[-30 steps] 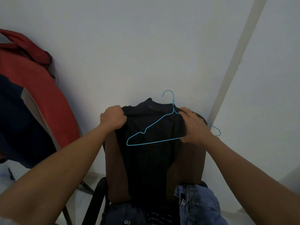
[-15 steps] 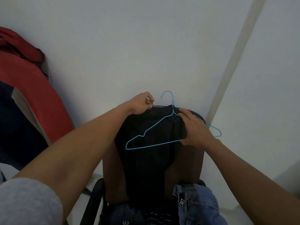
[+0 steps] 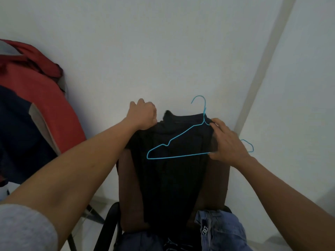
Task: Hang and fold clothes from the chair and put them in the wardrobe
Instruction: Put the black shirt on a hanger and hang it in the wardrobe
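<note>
Clothing in red and navy [image 3: 59, 113] hangs at far left. The left hand [image 3: 143, 114] is fisted, gripping the top left edge of a black shirt [image 3: 174, 178] draped over the brown chair back [image 3: 130, 192]. A blue wire hanger [image 3: 177, 155] lies on the shirt, and the right hand [image 3: 228, 142] pinches its right side. Jeans [image 3: 221, 230] lie on the seat below.

bright blue wire hanger [image 3: 176, 144] on a black shirt [image 3: 174, 174], brown chair back [image 3: 129, 192], faded blue jeans [image 3: 220, 230] below the shirt, red and navy jacket [image 3: 36, 113] left of the chair, grey sleeve [image 3: 23, 230]
</note>
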{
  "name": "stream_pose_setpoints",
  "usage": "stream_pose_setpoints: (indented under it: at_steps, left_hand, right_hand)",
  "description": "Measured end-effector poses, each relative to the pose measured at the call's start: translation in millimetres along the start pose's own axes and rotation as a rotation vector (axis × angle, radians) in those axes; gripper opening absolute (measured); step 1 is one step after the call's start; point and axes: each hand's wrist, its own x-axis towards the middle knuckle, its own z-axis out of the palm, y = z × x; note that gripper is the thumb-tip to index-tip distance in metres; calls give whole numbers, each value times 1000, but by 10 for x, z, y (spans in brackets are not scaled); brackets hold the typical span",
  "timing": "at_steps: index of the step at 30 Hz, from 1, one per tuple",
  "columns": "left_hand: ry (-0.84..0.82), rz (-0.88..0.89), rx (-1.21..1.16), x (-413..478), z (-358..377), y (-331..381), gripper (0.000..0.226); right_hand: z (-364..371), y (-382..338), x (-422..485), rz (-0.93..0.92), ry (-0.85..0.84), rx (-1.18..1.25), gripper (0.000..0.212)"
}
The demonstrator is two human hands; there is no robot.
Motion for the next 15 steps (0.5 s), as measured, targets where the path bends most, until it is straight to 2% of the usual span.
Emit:
stream_pose_setpoints:
  at_steps: [4, 8, 10, 12, 15]
  left_hand:
    - [-22, -25, -543, -69, 25, -37, 8]
    - [-9, -47, -788, -51, 35, 367, 18]
    - [-165, -2, -789, -14, 30, 545, 40]
    - [-357, 91, -621, -1, 65, 654, 65]
    - [-433, 105, -460, -69, 131, 749, 74]
  right_hand:
    - [-162, 102, -81, -35, 7, -29, 110]
    - [-248, 60, -173, -91, 21, -63, 110]
    - [-288, 36, -223, -112, 28, -56, 109]
    - [-324, 39, -285, -105, 31, -44, 108]
    - [-345, 66, -386, -96, 21, -54, 109]
